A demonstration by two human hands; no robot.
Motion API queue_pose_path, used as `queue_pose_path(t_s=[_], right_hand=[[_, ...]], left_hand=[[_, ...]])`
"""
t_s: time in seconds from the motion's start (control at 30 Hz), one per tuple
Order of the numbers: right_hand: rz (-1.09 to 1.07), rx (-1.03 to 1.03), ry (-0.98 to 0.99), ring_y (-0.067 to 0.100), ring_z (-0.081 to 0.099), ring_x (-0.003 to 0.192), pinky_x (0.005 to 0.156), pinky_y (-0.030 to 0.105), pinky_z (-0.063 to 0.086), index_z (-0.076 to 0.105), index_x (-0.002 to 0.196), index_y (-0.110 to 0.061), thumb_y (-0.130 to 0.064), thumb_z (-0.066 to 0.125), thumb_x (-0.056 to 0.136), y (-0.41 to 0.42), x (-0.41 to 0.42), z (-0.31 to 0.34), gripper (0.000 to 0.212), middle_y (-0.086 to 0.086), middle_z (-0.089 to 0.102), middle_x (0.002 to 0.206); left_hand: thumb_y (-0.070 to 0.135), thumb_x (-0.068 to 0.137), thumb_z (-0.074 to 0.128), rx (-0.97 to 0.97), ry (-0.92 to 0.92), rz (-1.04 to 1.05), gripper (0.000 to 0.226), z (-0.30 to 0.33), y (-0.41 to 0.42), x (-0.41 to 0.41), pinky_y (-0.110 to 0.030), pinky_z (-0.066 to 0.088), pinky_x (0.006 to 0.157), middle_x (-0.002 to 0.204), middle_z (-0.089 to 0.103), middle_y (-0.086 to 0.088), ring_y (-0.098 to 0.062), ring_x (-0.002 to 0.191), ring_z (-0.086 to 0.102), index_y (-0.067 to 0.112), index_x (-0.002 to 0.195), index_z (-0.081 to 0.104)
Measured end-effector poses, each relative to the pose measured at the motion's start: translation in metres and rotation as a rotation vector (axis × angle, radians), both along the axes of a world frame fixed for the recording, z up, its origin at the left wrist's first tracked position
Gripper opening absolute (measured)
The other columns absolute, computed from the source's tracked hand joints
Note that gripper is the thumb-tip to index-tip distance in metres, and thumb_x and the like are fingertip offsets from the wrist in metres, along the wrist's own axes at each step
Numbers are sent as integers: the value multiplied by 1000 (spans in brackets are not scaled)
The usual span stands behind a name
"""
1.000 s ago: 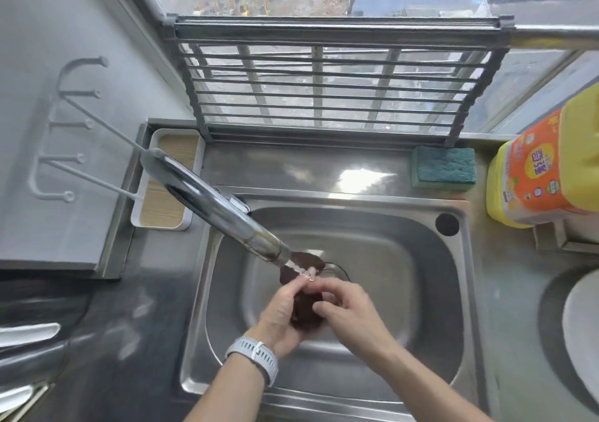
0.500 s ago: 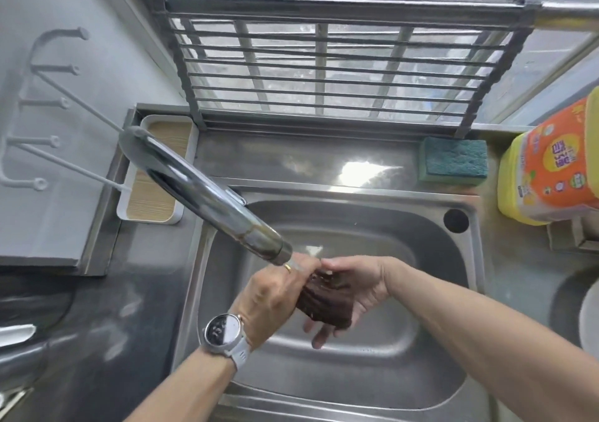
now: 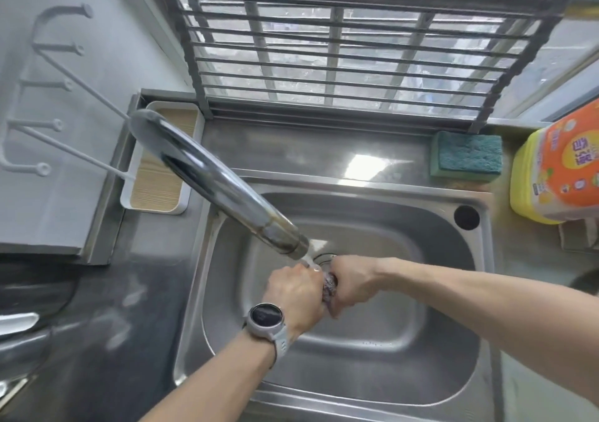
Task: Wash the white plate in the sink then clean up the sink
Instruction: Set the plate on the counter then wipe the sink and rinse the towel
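Both hands, left hand (image 3: 296,295) and right hand (image 3: 351,284), squeeze dark cloth (image 3: 330,287) between them.

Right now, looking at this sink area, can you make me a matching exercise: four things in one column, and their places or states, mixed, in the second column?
Things:
1. sponge
2. dark cloth
3. detergent bottle
4. tap

Places or states:
A. running water into the sink
B. squeezed between the left hand and right hand
C. lying behind the basin, below the rack
D. standing at the right edge, yellow with orange label

Pairs: 1-C, 2-B, 3-D, 4-A

Head view, steeply downward, close over sink (image 3: 356,399).
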State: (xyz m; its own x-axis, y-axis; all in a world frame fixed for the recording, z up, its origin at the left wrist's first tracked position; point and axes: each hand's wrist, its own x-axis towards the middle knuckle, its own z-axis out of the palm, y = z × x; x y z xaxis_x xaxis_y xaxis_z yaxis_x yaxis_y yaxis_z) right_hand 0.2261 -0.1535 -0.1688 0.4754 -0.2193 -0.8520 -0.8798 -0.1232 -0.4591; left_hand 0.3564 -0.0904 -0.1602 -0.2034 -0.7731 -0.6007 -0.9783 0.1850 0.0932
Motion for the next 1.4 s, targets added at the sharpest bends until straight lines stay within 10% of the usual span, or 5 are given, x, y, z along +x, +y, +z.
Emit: queue_pose_path(t_s=[0.23, 0.57, 0.8, 1.1, 1.4], right_hand=[[253, -680, -119, 38, 68, 88, 65, 30, 38, 67, 85, -13, -30, 57, 79, 19, -19, -26, 21, 12, 73, 91], [329, -880, -161, 22, 65, 43, 36, 22, 38, 60, 54, -19, -36, 85, 43, 17, -21, -51, 33, 0, 65, 51], [234, -951, -170, 31, 70, 55, 47, 27, 31, 62, 69, -16, -30, 64, 71, 21, -23, -66, 14, 6, 72, 64], [-379, -314, -129, 23, 63, 95, 77, 29, 53, 55, 112, -21, -38, 87, 55, 7, -15, -40, 67, 4, 61, 109], [-1328, 308, -365, 27, 70, 98, 87, 49, 57, 76, 106, -11, -6, 77, 77, 20, -3, -19, 30, 11, 74, 109]], left_hand=[[27, 84, 58, 182, 168, 399, 24, -16, 0, -22, -41, 57, 83, 112, 73, -20, -43, 106, 69, 10, 97, 69], [22, 67, 64, 482, 500, 908, 7, -43, -2, -28, -27, 49, 56, 64, 62, -1, -25, 67, 64, 15, 65, 67], [24, 64, 70, 484, 543, 1056, 16, -49, 8, -30, -24, 45, 53, 64, 64, -3, -25, 62, 65, 11, 71, 67], [30, 71, 78, 465, 1051, 1506, 43, -35, 24, 12, -40, 59, 83, 104, 77, -6, -23, 99, 72, 22, 111, 66], [18, 95, 71, 201, 1082, 1791, 17, -15, 41, 28, -39, 59, 81, 112, 77, -20, -29, 92, 73, 9, 109, 70]])
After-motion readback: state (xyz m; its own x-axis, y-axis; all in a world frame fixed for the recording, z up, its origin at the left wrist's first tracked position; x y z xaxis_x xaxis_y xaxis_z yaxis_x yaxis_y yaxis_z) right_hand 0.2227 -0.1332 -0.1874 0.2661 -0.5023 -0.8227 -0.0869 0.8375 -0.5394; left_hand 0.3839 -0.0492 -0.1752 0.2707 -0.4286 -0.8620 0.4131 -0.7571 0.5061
